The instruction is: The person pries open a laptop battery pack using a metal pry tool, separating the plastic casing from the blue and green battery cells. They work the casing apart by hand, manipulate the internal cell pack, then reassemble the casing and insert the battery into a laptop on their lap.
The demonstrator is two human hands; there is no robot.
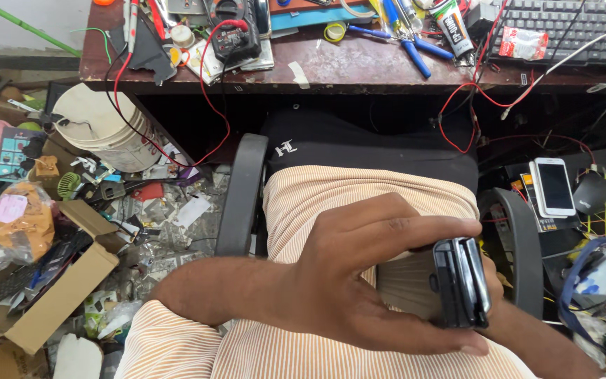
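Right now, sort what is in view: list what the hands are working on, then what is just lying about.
In hand:
left hand
right hand, mostly hidden
black phones, stacked

Lying about:
white phone
multimeter
blue pliers
keyboard
white bucket
cardboard box

Ahead of you, the scuffed dark-brown wooden tabletop (359, 67) carries a black multimeter with red leads (235, 36), blue-handled pliers (405, 42) and a black keyboard (562, 28). A white smartphone (554, 187) lies at your right, an open cardboard box (50, 295) at your left.

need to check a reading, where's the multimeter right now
In the head view the multimeter lies on the brown workbench at upper left of centre, red lead trailing off the edge, left of the blue-handled pliers.
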